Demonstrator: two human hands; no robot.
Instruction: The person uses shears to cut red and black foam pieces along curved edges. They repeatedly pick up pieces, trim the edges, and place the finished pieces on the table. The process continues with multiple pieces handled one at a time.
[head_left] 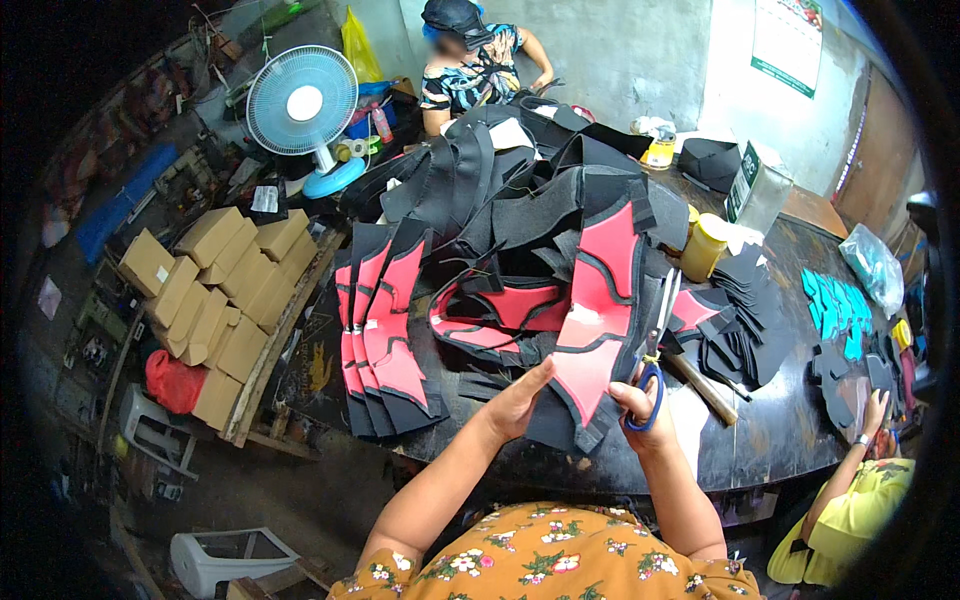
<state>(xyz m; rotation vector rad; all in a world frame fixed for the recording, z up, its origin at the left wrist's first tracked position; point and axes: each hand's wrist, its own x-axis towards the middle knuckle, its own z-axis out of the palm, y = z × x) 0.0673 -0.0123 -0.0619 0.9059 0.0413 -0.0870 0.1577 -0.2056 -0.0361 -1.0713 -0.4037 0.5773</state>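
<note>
My right hand (pixel 643 412) grips blue-handled scissors (pixel 652 352) whose blades point up along the right edge of a red and black cut fabric piece (pixel 595 310). My left hand (pixel 520 400) lies flat on the lower left edge of that same piece, fingers together, pressing it to the dark table (pixel 770 440). A row of similar red and black pieces (pixel 385 330) overlaps at the left. More lie in a heap (pixel 500 200) behind.
Small black cut pieces (pixel 745 310) and teal pieces (pixel 835 305) lie at the right, near a yellow jar (pixel 703 245). A person in yellow (pixel 850 500) works at the right, another sits at the far side (pixel 470 65). Cardboard boxes (pixel 215 290) and a fan (pixel 302 105) stand left.
</note>
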